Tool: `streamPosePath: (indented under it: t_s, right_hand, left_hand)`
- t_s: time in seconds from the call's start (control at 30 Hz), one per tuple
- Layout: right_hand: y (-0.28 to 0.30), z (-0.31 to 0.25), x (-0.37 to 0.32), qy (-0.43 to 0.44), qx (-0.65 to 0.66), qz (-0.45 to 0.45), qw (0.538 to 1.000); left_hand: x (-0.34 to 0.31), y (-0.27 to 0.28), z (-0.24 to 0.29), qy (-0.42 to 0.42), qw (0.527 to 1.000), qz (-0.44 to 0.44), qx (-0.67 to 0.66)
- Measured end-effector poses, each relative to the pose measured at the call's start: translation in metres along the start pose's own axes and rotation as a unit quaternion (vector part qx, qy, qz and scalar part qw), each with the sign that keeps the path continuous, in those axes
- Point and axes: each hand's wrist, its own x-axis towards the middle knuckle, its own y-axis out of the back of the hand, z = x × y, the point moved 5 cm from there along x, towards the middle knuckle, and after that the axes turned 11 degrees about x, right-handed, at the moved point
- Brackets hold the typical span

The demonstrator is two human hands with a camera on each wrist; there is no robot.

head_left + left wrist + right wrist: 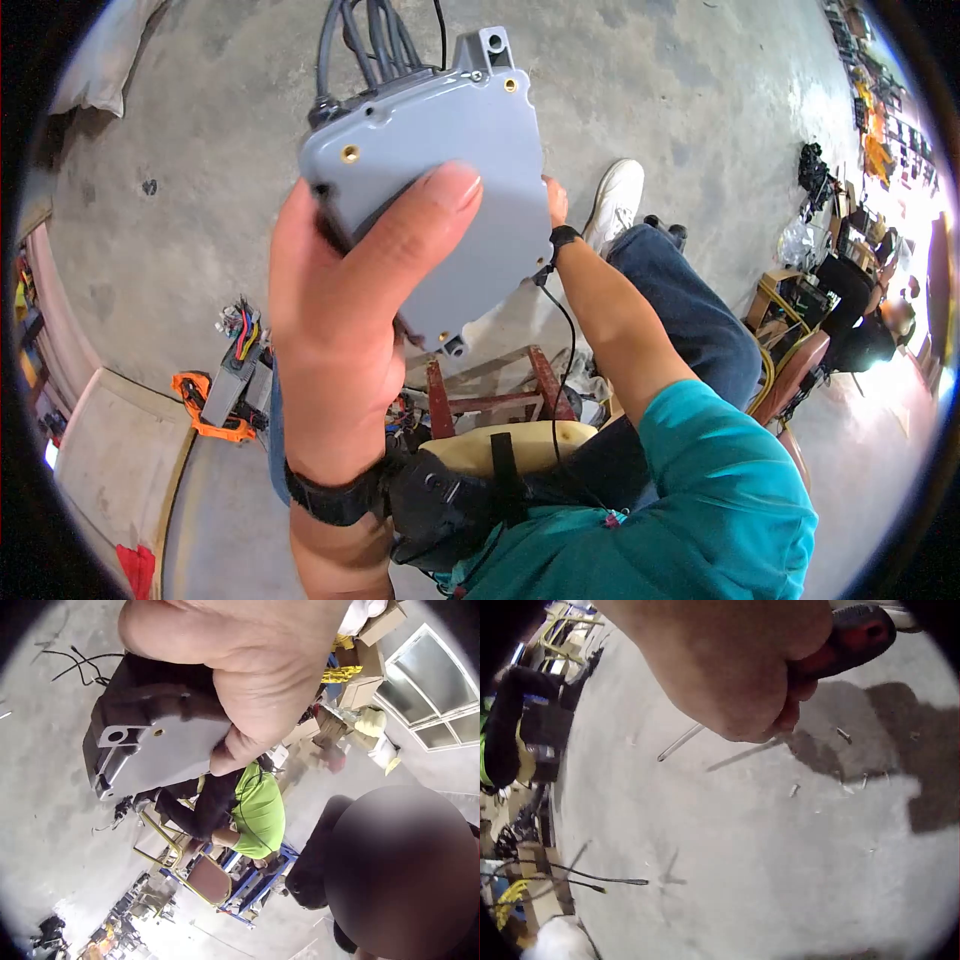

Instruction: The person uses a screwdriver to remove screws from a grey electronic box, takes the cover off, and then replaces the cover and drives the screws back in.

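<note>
My left hand (345, 275) grips a flat grey casing (480, 240), its thumb laid across the broad face. Brass-lined holes and screw lugs show along the casing's edges, and thick grey cables (375, 45) leave its far end. In the left wrist view the casing (172, 754) is held at its edge by thumb and fingers. My right hand (557, 203) is mostly hidden behind the casing in the head view. From the right wrist, that hand (735, 675) is seen wrapped round a screwdriver (855, 645) with a red and black handle, its thin shaft sticking out past the fingers.
Small screws (844, 735) lie scattered on the concrete floor (727, 847). Black cable ends (634, 882) hang into the right wrist view. A red stool frame (490, 403), an orange-edged device (225, 405) and a white shoe (618, 195) are nearby. Another person (259, 810) sits farther off.
</note>
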Motion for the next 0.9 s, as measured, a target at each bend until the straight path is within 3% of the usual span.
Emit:
streamPosePath:
  t_s: [0.07,0.2,0.27,0.37,0.5,0.6,0.67,0.73,0.87,0.9]
  right_hand:
    - [0.017,-0.003,0.004,-0.006,0.056,-0.017,0.998]
    - [0.078,-0.029,0.021,0.035,0.162,0.028,0.986]
    - [0.13,-0.055,0.008,0.002,0.297,0.029,0.954]
    - [0.221,-0.12,-0.049,0.045,0.372,0.017,0.927]
    - [0.292,-0.17,-0.125,0.112,0.384,0.02,0.916]
    - [0.306,-0.185,-0.157,0.149,0.416,0.047,0.896]
    - [0.296,-0.187,-0.161,0.149,0.458,0.015,0.876]
    - [0.294,-0.194,-0.172,0.135,0.438,-0.011,0.889]
    - [0.289,-0.203,-0.17,0.2,0.426,-0.055,0.881]
    - [0.29,-0.206,-0.168,0.267,0.403,-0.033,0.875]
  left_hand:
    - [0.002,-0.009,0.005,-0.015,0.996,-0.087,0.008]
    - [0.004,-0.018,-0.001,-0.07,0.992,-0.098,-0.032]
    - [0.003,-0.024,-0.005,-0.072,0.987,-0.138,-0.033]
    - [0.002,-0.026,-0.002,-0.1,0.981,-0.161,-0.029]
    - [0.005,-0.033,-0.006,-0.123,0.982,-0.14,-0.021]
    - [0.005,-0.041,-0.007,-0.141,0.979,-0.143,0.019]
    - [0.006,-0.044,-0.012,-0.131,0.978,-0.146,0.066]
    - [0.005,-0.049,-0.014,-0.102,0.98,-0.148,0.086]
    - [0.015,-0.062,-0.023,-0.096,0.975,-0.142,0.143]
    - [0.017,-0.065,-0.023,-0.096,0.974,-0.143,0.146]
